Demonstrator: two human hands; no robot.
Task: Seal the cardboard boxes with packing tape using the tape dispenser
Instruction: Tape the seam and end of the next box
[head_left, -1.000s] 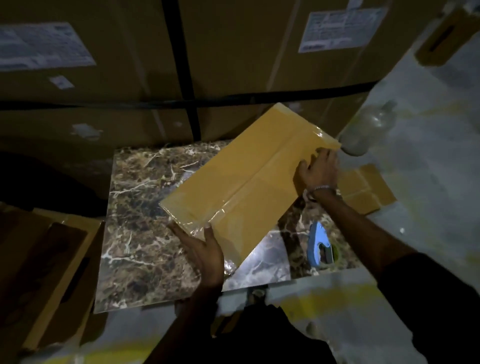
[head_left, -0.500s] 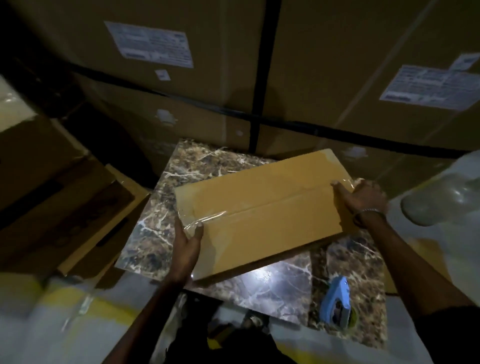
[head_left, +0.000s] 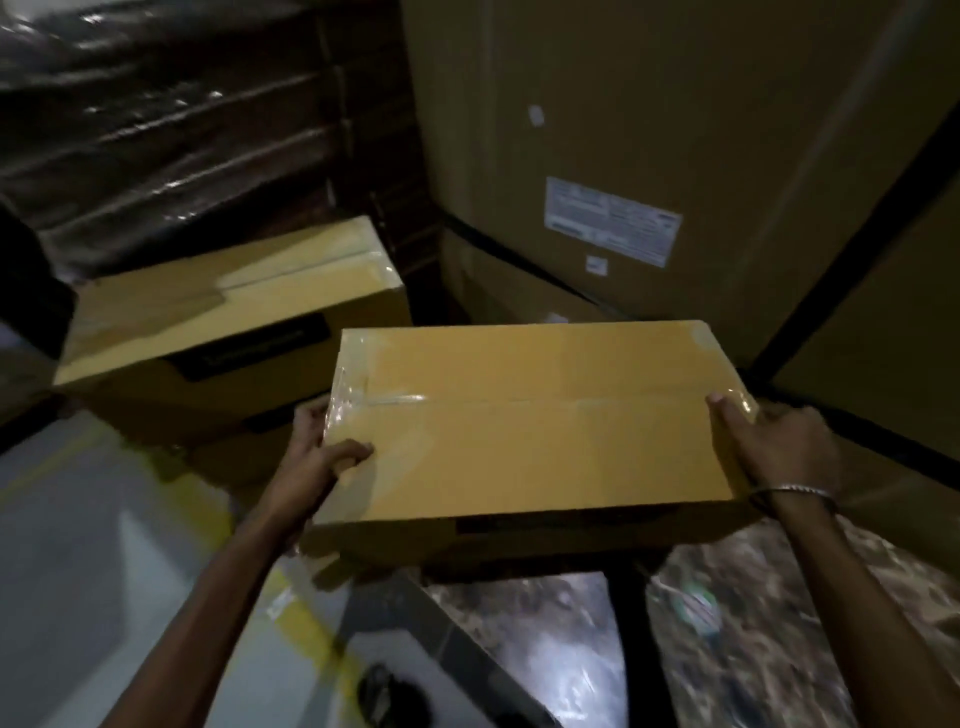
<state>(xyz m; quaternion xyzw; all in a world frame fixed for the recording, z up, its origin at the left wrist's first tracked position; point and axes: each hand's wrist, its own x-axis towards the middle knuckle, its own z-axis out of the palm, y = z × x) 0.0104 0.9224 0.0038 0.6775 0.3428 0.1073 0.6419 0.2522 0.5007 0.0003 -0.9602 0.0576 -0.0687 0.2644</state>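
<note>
A flat brown cardboard box (head_left: 530, 415) with clear tape along its top seam and over both ends hangs in the air between my hands, above the marble tabletop's left part. My left hand (head_left: 317, 447) grips its left end, thumb on top and fingers round the side. My right hand (head_left: 774, 447), a metal bangle on its wrist, grips the right end the same way. A second taped box (head_left: 228, 306) lies on the floor to the left and behind. The tape dispenser is not in sight.
The dark marble tabletop (head_left: 779, 623) lies below at the right. Big strapped cartons (head_left: 675, 156) stand close behind. Plastic-wrapped stacks (head_left: 182, 119) fill the upper left. Grey floor with a yellow line (head_left: 197, 509) lies at the left.
I have lifted the taped box off the marble top and swung it left toward the other box on the floor. Both hands keep hold of its ends. The blue dispenser has left the view.
</note>
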